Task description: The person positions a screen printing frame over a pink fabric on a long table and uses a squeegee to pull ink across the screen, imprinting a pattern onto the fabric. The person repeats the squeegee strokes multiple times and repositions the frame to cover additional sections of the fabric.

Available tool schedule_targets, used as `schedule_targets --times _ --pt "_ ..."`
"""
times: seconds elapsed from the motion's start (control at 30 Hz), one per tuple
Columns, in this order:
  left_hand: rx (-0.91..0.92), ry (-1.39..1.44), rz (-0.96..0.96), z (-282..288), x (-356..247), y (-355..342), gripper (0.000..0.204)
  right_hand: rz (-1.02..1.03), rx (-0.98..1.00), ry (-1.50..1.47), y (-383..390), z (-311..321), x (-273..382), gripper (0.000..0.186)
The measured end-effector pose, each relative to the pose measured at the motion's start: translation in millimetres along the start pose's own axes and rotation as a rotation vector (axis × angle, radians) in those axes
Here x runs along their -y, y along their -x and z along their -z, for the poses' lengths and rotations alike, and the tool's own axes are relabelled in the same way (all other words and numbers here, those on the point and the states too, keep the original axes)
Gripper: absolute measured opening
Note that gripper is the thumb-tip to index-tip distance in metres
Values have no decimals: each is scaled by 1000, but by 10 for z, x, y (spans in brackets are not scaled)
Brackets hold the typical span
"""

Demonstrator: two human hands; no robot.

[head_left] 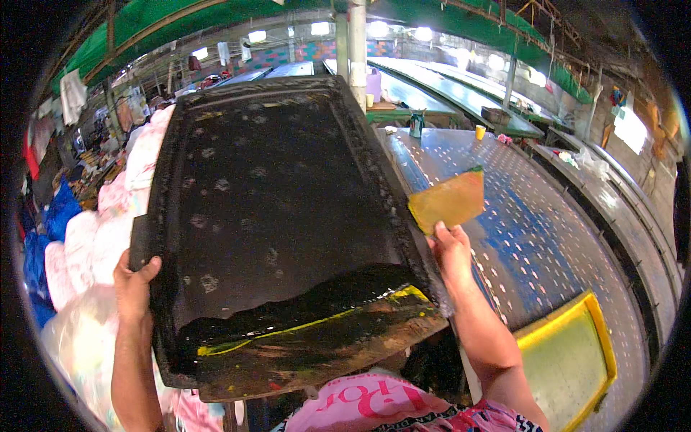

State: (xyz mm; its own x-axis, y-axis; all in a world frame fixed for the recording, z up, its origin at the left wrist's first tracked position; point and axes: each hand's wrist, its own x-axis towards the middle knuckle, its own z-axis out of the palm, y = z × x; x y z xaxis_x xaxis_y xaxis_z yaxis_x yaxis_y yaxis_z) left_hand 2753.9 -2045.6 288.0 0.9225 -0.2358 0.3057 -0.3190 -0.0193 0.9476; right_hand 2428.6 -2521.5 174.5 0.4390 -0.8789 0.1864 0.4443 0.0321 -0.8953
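Held tilted in front of the pink shirt [363, 403]: a large black screen-printing frame [288, 194], with glossy black ink [302, 299] pooled toward the near end. Seems bulky and awkward rather than very heavy: stiff along the rims, thinner and more easily damaged across the middle panel, slippery wherever the ink shines. Best gripped by the long side rims, clear of the wet band. Left hand [134, 281] clamped on the left rim, thumb in front, fingers mostly hidden behind; cannot tell how tightly curled. Right hand [451, 248] beside the right rim, thumb and fingers pinched narrow on the lower edge of a flat yellow scraper [448, 199]; cannot tell whether also bearing the frame. Scraper probably light, fairly stiff, smeary on the face.

To the right, a yellow-rimmed screen [568, 367] lying on a blue-smeared table [576, 252], in the way of a low swing that side. To the left, pale cloth bundles [80, 248] crowding the frame's flank. Farther off, a dark can [416, 124] and a yellow cup [480, 132], likely easy to knock over. Beyond, an upright post [358, 54] and long tables [425, 88].
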Motion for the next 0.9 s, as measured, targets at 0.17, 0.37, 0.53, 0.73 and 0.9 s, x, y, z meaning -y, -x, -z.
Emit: schedule_targets --times 0.17,0.37,0.53,0.73,0.9 --pt "-155 -175 -90 -451 40 -1206 47 -25 85 3 -1465 -573 -725 32" --pt "-284 -249 -103 -642 33 -2482 54 -90 245 -260 -3420 -1637 -1401 33" --pt "-426 -456 -193 -842 370 -3574 56 -189 350 -221 -4910 -2426 -1965 31" --pt "-488 -568 -196 -1423 890 -4724 59 -144 385 -342 -6462 -3209 -2664 26" --pt "-451 -569 -251 -2297 982 -5874 56 -256 376 -324 -7788 -3556 -3136 26"
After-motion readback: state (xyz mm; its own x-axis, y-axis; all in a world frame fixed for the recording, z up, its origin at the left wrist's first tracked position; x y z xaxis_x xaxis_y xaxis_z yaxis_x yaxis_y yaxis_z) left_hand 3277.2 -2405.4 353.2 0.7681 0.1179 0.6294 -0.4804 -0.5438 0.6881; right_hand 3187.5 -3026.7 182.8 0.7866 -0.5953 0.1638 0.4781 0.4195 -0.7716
